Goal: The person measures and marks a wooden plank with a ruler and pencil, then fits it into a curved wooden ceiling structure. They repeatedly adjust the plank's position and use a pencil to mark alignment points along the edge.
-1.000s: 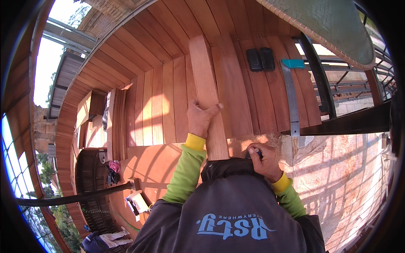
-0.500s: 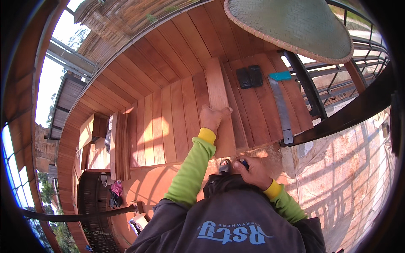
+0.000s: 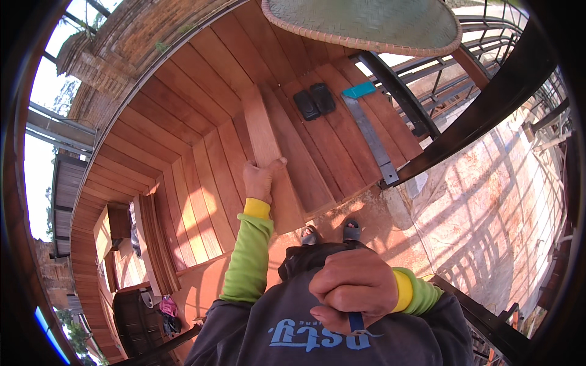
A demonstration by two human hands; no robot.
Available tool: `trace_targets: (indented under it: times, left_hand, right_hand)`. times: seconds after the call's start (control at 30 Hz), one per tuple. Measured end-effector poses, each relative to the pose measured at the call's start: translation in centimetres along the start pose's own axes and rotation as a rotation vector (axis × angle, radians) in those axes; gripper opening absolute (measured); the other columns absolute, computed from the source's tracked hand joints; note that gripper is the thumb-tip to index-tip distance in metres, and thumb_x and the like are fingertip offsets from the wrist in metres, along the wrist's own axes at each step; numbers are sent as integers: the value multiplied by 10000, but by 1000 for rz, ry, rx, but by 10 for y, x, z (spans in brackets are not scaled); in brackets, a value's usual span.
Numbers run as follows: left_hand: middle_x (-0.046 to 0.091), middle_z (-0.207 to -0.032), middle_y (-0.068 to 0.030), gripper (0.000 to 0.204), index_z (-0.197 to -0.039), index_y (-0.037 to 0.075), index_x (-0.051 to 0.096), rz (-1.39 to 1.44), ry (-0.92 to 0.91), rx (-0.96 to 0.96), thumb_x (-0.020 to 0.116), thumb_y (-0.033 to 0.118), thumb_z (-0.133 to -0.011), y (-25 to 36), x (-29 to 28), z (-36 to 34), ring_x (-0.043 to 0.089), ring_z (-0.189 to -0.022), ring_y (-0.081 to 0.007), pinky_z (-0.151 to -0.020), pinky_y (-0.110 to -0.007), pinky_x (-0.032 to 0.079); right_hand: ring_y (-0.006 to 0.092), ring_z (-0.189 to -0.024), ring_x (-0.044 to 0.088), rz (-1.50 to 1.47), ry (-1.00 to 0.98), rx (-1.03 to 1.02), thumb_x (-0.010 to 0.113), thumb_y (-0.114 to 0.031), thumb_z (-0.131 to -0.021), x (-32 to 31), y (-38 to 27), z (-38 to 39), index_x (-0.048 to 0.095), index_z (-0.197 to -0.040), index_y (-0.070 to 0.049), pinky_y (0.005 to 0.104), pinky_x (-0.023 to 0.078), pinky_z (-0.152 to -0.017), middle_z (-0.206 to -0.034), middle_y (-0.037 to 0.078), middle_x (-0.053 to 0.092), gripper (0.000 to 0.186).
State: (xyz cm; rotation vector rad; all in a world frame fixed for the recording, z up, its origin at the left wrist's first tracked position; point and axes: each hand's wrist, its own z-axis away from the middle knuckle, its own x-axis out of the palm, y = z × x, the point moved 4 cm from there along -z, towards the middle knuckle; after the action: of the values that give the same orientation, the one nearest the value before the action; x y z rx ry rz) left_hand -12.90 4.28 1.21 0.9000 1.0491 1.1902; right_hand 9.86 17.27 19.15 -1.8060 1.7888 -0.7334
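My left hand (image 3: 260,180) is closed around the edge of a loose wooden board (image 3: 264,137), which lies slanted over the fitted brown planks (image 3: 204,183). Close to my chest, my right hand (image 3: 354,285) is closed on a short dark-blue pen-like thing (image 3: 356,321); most of it is hidden in the fist. On the planks to the right lies a try square (image 3: 372,131) with a teal handle and a flat metal blade. Beside it is a black two-part case-like object (image 3: 314,101), its kind unclear.
A woven hat-like disc (image 3: 366,24) with a braided rim covers the top of the view. Black metal beams (image 3: 482,116) and railings run along the right. Stacked boards (image 3: 154,244) stand at the left. My sandalled feet (image 3: 351,230) are on the reddish floor below the planks' edge.
My right hand has risen from the planks' near edge to my chest with the blue thing. My left hand keeps its hold on the board. The whole view has shifted, moving things leftward.
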Motion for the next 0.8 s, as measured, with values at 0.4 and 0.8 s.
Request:
trace_targets:
  times: [0.4, 0.8]
  left_hand:
    - [613, -980, -162, 736, -1139, -140, 457, -42, -9, -3, 858, 152, -596, -7, -5, -2, 618, -847, -221, -750, -326, 515]
    - [607, -974, -161, 672, -1097, -88, 440, 14, 4, -22, 854, 116, -611, -8, 3, 3, 625, -808, -219, -669, -332, 544]
  right_hand:
    - [220, -497, 533, -359, 78, -83, 603, 64, -770, 24, -16, -17, 484, -666, -36, 309, 401, -420, -693, 111, 551, 187]
    - [233, -495, 542, -305, 98, -148, 597, 65, -755, 21, -18, -15, 503, -649, -41, 331, 406, -425, -682, 106, 556, 177]
